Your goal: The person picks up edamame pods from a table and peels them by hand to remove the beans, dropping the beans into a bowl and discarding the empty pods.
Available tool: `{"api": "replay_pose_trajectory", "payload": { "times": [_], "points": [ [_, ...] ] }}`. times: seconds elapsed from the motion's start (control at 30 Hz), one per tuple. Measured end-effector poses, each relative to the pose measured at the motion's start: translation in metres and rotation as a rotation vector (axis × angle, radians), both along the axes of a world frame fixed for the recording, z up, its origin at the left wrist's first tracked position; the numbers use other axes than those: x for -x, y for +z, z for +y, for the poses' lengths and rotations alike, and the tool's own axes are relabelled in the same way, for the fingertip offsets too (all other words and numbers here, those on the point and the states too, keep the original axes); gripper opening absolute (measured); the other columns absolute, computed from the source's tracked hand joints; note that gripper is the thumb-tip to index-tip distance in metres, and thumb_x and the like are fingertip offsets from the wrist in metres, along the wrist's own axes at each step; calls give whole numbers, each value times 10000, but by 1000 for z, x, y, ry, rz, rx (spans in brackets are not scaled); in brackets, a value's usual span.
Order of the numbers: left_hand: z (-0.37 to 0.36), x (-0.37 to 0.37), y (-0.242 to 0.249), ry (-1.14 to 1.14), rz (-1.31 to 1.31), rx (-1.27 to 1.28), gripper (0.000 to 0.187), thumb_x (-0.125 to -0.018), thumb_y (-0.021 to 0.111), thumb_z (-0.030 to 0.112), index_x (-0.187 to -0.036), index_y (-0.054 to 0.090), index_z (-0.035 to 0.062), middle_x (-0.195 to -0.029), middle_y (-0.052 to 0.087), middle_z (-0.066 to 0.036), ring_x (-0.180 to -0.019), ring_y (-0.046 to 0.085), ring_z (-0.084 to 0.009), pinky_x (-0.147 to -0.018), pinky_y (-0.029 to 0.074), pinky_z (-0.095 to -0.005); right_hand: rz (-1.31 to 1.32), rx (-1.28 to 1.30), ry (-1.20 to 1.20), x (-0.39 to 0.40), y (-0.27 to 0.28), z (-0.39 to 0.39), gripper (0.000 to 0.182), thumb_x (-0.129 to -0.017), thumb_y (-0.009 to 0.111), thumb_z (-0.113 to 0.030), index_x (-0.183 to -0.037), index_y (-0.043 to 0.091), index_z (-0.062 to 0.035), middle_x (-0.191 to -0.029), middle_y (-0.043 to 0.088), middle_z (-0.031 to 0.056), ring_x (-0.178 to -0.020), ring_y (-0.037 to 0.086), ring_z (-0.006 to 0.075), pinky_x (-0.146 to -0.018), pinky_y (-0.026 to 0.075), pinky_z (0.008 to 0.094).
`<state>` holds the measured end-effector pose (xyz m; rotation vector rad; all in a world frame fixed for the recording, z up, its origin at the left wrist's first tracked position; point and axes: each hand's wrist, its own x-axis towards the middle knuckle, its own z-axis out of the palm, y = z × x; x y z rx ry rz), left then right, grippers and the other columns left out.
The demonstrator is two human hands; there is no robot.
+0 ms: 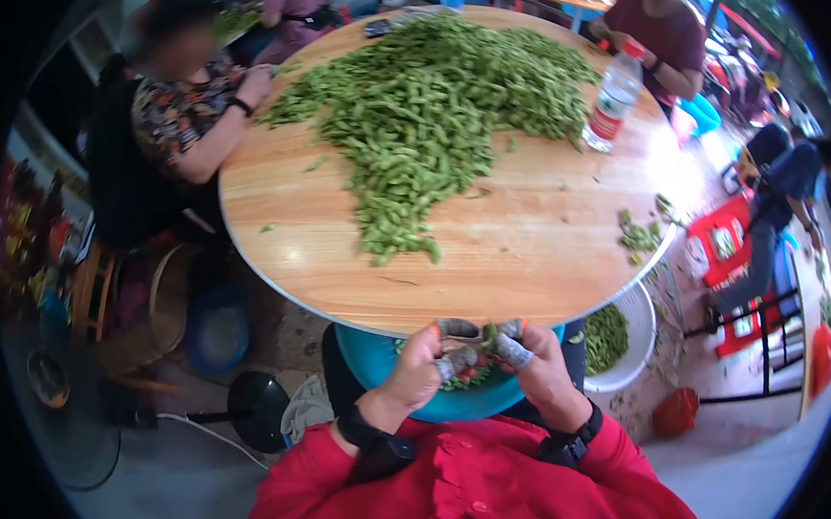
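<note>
My left hand [418, 366] and my right hand [546, 372] meet near the table's front edge, both closed, with grey coverings on several fingertips. Pinched between them is a small green-brown soybean pod [489, 335], partly hidden by the fingers. Right below, a teal basin [360, 354] rests at my lap with green shelled beans [466, 380] in it. Beyond my hands, a big heap of green soybean pods [422, 121] covers the far middle of the round wooden table [286, 254].
A water bottle [615, 97] stands at the heap's right. Loose pods [637, 237] lie by the right edge, above a white basket [647, 339] holding green pods. A person [190, 110] sits at the left, another [662, 38] at the far right. Red stools [720, 240] stand right.
</note>
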<state>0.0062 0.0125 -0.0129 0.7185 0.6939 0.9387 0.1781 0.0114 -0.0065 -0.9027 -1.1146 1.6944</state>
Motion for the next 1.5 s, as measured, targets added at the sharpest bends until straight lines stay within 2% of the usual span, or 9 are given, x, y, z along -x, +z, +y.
{"api": "replay_pose_trajectory", "payload": {
  "times": [0.1, 0.23, 0.33, 0.57, 0.87, 1.07, 1.27, 1.37, 1.5],
  "points": [
    [-1, 3, -2, -35, 26, 74, 250, -764, 631, 124, -963, 509, 36, -761, 610, -99, -630, 589, -139, -563, 475, -236, 130, 90, 24, -4, 6, 1, 145, -850, 521, -160, -879, 552, -21, -761, 548, -19, -709, 483, 67, -635, 390, 215],
    [-2, 4, -1, 50, 48, 41, 246, -743, 657, 162, -917, 541, 32, -686, 613, -94, -557, 580, -143, -494, 465, -244, -24, 50, 29, -5, 15, -1, 178, -860, 500, -111, -988, 528, 10, -877, 569, 16, -802, 500, 74, -724, 411, 225],
    [-2, 5, -4, 75, 62, -15, 207, -738, 661, 155, -867, 558, 29, -686, 610, -90, -537, 566, -138, -474, 450, -230, 22, -35, 123, -4, 12, -1, 205, -864, 496, -108, -1016, 523, 26, -895, 574, 26, -826, 510, 87, -748, 417, 233],
    [-5, 1, 2, 81, 180, -120, 188, -726, 672, 134, -828, 560, 22, -667, 592, -72, -527, 545, -120, -460, 431, -214, -123, -38, 102, -1, 2, -3, 167, -851, 522, -94, -958, 543, 33, -821, 588, 19, -736, 503, 65, -655, 427, 221],
    [-11, -2, 4, 160, 256, -237, 285, -688, 696, 36, -881, 487, 22, -763, 584, -71, -583, 559, -114, -496, 459, -222, -99, -49, 186, -2, 9, -3, 182, -850, 536, -124, -951, 564, 25, -824, 595, 11, -749, 492, 60, -672, 419, 218],
    [-6, 7, 4, 56, 246, -230, 342, -671, 709, 30, -898, 454, 25, -763, 574, -81, -595, 569, -124, -494, 464, -226, 41, -7, 184, -1, 2, -5, 203, -847, 545, -146, -980, 563, 6, -870, 597, 13, -788, 511, 63, -693, 427, 221],
    [-2, 14, 5, -38, 88, -141, 344, -654, 726, 59, -880, 469, 21, -746, 580, -95, -567, 570, -137, -484, 462, -231, 495, 404, 310, 2, -14, -7, 193, -823, 573, -211, -883, 591, -28, -788, 594, 16, -643, 495, 57, -541, 370, 181],
    [-3, 14, -1, 7, 84, -113, 292, -664, 713, 54, -869, 508, 17, -734, 589, -97, -564, 571, -141, -478, 458, -232, 506, 407, 245, 8, -15, -9, 191, -820, 573, -222, -858, 596, -37, -739, 583, 15, -590, 469, 57, -497, 328, 176],
    [-6, 11, 1, 73, 144, -91, 215, -698, 677, 45, -874, 556, 20, -715, 595, -91, -570, 568, -140, -481, 453, -234, 279, 276, 166, 6, -6, -7, 197, -826, 569, -217, -866, 594, -25, -737, 578, 11, -609, 462, 46, -529, 347, 181]
  ]
}}
